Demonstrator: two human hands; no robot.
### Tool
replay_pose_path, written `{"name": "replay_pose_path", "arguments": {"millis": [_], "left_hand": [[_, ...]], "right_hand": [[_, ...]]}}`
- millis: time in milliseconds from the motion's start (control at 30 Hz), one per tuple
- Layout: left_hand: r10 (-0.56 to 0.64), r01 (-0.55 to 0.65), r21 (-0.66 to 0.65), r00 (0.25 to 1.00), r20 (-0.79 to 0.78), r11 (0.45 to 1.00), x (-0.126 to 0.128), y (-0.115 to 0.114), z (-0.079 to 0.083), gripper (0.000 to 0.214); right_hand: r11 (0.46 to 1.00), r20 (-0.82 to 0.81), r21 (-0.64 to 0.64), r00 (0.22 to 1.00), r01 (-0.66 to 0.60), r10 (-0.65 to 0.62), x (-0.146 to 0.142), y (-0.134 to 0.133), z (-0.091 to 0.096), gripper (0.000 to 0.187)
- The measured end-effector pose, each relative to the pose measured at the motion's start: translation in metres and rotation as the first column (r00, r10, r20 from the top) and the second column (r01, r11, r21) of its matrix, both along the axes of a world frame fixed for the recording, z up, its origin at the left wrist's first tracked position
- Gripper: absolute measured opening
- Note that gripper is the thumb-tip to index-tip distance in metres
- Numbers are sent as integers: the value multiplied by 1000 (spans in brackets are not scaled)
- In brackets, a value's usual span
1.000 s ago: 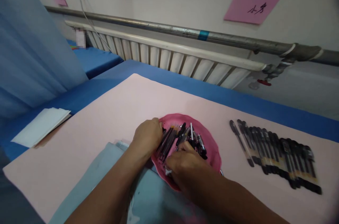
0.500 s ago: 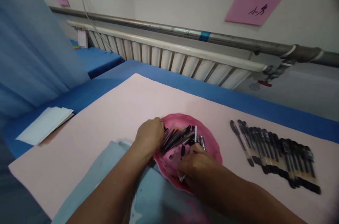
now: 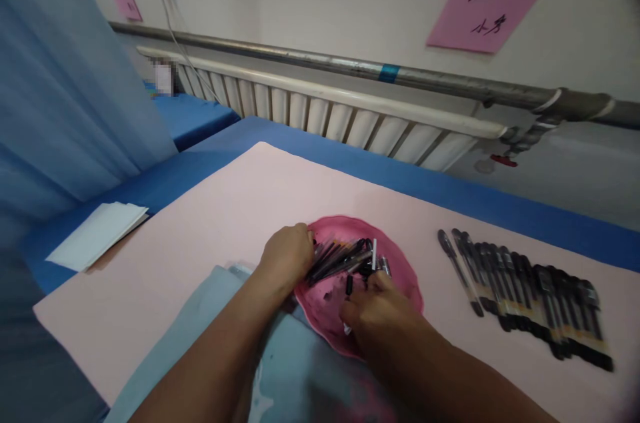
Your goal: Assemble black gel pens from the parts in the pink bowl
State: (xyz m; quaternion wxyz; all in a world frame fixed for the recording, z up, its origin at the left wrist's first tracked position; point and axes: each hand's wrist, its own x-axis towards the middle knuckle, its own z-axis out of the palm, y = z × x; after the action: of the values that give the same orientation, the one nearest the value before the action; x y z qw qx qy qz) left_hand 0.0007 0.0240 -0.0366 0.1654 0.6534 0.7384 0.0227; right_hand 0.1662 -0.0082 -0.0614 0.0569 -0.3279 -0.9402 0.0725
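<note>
A round pink basin (image 3: 400, 259) with a wavy rim stands tilted on the pink sheet near my body. My left hand (image 3: 289, 254) is closed at its left rim. Inside the basin lie loose black pen parts (image 3: 336, 264), some with orange bits, bunched toward the left and back. My right hand (image 3: 379, 311) is down in the basin at the right, fingers curled. A slim white stick (image 3: 374, 255) rises just behind it, and a small white tip shows beneath the fingers. My hand hides what it grips.
Several black-capped pens (image 3: 525, 289) lie side by side on the pink sheet (image 3: 270, 183) to the right. Folded white paper (image 3: 97, 236) rests at the left on the blue surface (image 3: 350, 145). Behind stand a radiator (image 3: 300, 109) and a metal pipe (image 3: 320, 59); a blue curtain (image 3: 85, 96) hangs left.
The view has shifted slightly, so everything sits a little further right. My right hand stays low in the basin with its fingers curled; my left hand keeps its place at the rim.
</note>
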Motion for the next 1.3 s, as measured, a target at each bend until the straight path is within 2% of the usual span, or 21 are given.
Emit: {"name": "replay_pose_path", "arguments": {"millis": [133, 233, 300, 433, 533, 633, 700, 800, 900, 967, 1167, 1300], "left_hand": [[23, -23, -4, 1000, 16, 1000, 1, -2, 2, 41], [36, -36, 4, 999, 16, 999, 2, -3, 4, 42], [38, -38, 11, 999, 17, 999, 2, -3, 5, 42], [50, -50, 10, 998, 34, 999, 2, -4, 5, 42], [64, -64, 0, 996, 56, 998, 2, -3, 5, 41], [70, -70, -9, 995, 68, 998, 3, -3, 6, 41], [70, -69, -7, 995, 68, 998, 3, -4, 7, 40], [70, -70, -1, 996, 63, 998, 4, -5, 8, 41], [68, -68, -1, 995, 67, 998, 3, -4, 8, 41], [68, -68, -3, 995, 73, 998, 3, -4, 6, 40], [77, -77, -10, 992, 95, 997, 2, -1, 3, 34], [90, -89, -7, 990, 105, 996, 2, -1, 4, 35]], "right_hand": [[996, 134, 92, 991, 11, -23, -2, 5, 11, 17], [992, 121, 98, 988, 83, -95, -19, 7, 27, 20], [995, 107, 39, 989, 96, -100, -28, 5, 33, 18], [994, 169, -104, 986, 11, 7, -31, -1, 34, 11], [995, 205, -38, 976, 87, -77, -23, 2, 34, 16], [983, 183, 69, 966, 171, -181, -21, 8, 34, 21], [977, 158, 89, 965, 196, -208, -25, 8, 35, 23], [978, 112, 10, 972, 208, -207, -32, 3, 35, 21], [984, 93, -106, 987, 144, -134, -35, -3, 37, 17], [984, 121, -122, 986, 128, -113, -34, -4, 39, 16], [961, 268, 92, 923, 261, -276, -28, 13, 41, 21], [962, 242, 65, 931, 264, -272, -28, 8, 39, 22]]}}
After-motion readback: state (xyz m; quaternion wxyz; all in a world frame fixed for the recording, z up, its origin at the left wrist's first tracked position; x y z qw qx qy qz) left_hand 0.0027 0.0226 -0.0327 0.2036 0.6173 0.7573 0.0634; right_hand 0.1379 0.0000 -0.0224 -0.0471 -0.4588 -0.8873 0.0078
